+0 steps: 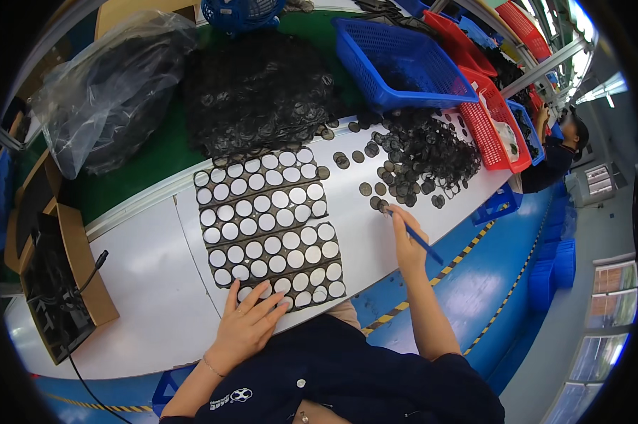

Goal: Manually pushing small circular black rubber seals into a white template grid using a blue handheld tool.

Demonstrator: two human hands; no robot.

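Observation:
My left hand (246, 326) lies with fingers apart on the near edge of dark strips (265, 247) that carry rows of white round pieces. Between the fingers of my right hand (409, 244) is a slim blue pen-like tool (426, 249). Its tip touches or hovers just over small dark mesh discs (381, 204) at the near edge of a scattered group; I cannot tell which. Behind them rises a heap of loose black discs (442, 152). A few single discs (341, 160) lie between the heap and the strips.
A large black pile (259, 95) sits behind the strips, beside a clear plastic bag (114, 92). A blue basket (404, 63) and red baskets (495, 124) stand at the back right. An open cardboard box (68, 283) with a cable is on the left. Another person (556, 152) works beyond.

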